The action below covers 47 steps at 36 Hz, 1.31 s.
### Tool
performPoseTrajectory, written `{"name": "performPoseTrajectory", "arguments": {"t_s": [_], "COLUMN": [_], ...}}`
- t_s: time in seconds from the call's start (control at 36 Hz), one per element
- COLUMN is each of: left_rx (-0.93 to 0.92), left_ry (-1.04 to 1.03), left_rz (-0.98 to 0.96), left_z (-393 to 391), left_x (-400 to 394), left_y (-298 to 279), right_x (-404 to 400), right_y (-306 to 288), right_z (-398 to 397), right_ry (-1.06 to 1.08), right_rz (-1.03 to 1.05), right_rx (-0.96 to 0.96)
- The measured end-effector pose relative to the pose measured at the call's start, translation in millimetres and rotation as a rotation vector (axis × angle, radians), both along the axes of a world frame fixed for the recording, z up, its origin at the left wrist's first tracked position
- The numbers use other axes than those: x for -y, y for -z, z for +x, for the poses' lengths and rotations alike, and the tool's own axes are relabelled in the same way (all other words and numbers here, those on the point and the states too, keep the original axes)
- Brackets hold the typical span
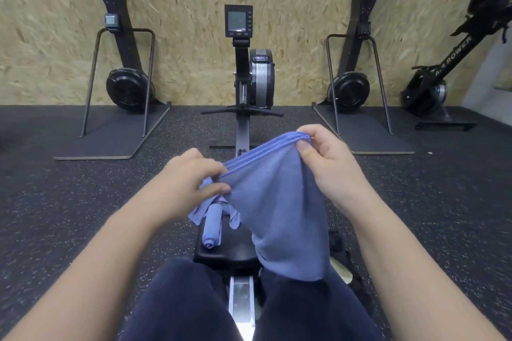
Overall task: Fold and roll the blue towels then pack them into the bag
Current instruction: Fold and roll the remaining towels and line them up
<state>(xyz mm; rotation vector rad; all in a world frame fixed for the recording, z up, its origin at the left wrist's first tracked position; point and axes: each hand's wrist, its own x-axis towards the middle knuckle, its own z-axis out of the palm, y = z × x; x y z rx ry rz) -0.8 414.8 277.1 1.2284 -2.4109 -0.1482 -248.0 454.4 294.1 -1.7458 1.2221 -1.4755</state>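
A blue towel (279,210) hangs folded in front of me, held up by its top hem. My left hand (191,177) pinches the hem's left end and my right hand (324,155) pinches its right end, a little higher. Below the left hand a rolled blue towel (212,225) lies on the black rower seat (227,252), with more loose blue towel (198,214) bunched beside it. A dark bag (342,253) lies partly hidden behind the hanging towel at the right of the seat.
I sit astride a rowing machine; its rail (242,304) runs between my dark-trousered legs (177,304) toward the monitor (238,21) and flywheel (261,77). Other fitness machines (127,88) stand along the chipboard wall on speckled rubber floor (69,216).
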Motion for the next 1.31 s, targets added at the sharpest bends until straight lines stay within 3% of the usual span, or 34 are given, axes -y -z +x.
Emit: {"name": "performPoseTrajectory", "arguments": {"t_s": [0.14,0.25,0.39,0.53,0.81,1.0,1.17,1.31], "left_rx": [-0.128,-0.119,-0.185,0.011,-0.185,-0.377,-0.569,-0.588], "left_ry": [0.063,0.048,0.006,-0.044,-0.029,-0.216,-0.314,-0.378], "left_rz": [-0.176,-0.252,-0.400,-0.171,0.035,0.252,0.370,0.396], "left_z": [5,-1,6,14,9,6,1,-6], "left_x": [7,12,21,49,67,76,102,136], "left_y": [-23,-36,-30,19,85,117,143,167], "right_x": [17,27,34,53,77,93,120,153], "right_y": [6,5,12,48,105,143,168,185], "right_z": [-13,-12,4,10,7,4,1,-2], "right_ry": [0.128,0.174,0.300,0.252,0.188,0.187,0.228,0.279], "right_rz": [0.102,0.171,-0.066,0.147,0.306,0.392,0.396,0.377], "right_rx": [-0.186,-0.339,-0.326,-0.491,-0.360,-0.300,-0.316,-0.383]}}
